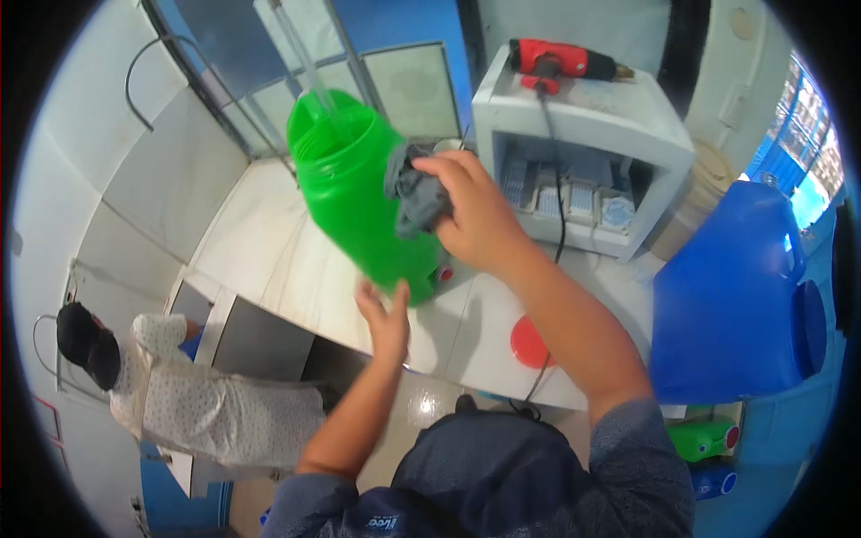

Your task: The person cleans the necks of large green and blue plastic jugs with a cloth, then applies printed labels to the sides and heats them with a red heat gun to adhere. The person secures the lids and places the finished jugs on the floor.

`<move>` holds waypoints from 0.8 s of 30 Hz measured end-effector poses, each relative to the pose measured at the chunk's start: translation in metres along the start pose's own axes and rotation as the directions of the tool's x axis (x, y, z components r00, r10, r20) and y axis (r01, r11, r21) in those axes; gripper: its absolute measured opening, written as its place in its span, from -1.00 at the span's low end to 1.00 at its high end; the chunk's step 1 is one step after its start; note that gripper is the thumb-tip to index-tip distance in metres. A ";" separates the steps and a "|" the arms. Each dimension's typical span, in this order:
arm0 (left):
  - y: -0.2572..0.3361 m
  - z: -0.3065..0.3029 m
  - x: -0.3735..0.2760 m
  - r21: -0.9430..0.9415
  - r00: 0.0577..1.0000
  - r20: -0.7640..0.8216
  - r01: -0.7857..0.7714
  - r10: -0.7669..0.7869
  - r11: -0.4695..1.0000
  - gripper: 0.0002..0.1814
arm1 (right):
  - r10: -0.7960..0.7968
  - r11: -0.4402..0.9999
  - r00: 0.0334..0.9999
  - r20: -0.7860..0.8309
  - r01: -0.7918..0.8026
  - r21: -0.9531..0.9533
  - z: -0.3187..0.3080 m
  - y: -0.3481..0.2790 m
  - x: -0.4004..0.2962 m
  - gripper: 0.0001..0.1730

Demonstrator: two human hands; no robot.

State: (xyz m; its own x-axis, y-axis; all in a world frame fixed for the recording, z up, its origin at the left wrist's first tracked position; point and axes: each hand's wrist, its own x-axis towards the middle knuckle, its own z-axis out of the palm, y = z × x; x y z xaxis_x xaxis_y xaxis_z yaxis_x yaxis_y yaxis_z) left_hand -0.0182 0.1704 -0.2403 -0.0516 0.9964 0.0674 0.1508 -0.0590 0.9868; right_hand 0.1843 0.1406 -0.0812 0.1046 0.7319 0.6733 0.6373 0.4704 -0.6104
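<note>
A bright green plastic jug (363, 202) stands on the white counter, its wide threaded mouth uncovered and a clear tube reaching into it from above. My right hand (471, 208) grips a crumpled grey cloth (417, 191) against the jug's upper right side. Low at the jug's near side is my left hand (385, 319), fingers spread and holding nothing; whether its fingertips touch the plastic I cannot tell. A small red fitting (444, 273) shows by the jug's base. Nearer me, a round red lid (531, 341) lies on the counter, partly behind my right forearm.
A red heat gun (565, 64) lies on a white shelf unit (592, 114), its cord hanging across the counter. Right of my arm stands a large blue container (726, 296), with a lidded bucket (703, 181) behind. At the left, a person (215, 403) in a cap bends beside the counter.
</note>
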 end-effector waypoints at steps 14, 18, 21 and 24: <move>-0.072 0.101 0.012 -0.453 0.448 0.757 0.884 -0.476 0.112 -0.22 | 0.303 0.609 0.883 -0.359 -0.469 -0.640 -0.237 0.126 0.061 -0.42; -0.078 0.118 0.019 -0.590 0.517 0.740 0.806 -0.431 -0.048 -0.27 | 0.374 0.598 0.857 -0.356 -0.515 -0.614 -0.237 0.130 0.055 -0.37; -0.079 0.125 0.024 -0.628 0.546 0.708 0.777 -0.448 -0.045 -0.35 | 0.388 0.566 0.844 -0.370 -0.535 -0.628 -0.238 0.126 0.053 -0.35; -0.075 0.131 0.023 -0.658 0.587 0.711 0.750 -0.387 -0.071 -0.36 | 0.397 0.551 0.832 -0.388 -0.554 -0.624 -0.240 0.124 0.050 -0.32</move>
State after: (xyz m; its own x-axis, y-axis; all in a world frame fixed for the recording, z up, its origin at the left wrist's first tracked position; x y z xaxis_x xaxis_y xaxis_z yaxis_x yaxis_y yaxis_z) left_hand 0.0985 0.2060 -0.3318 0.6132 0.6511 -0.4472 -0.6986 0.7113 0.0777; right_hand 0.4524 0.1173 -0.0229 0.6365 0.6039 0.4797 0.7694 -0.4540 -0.4494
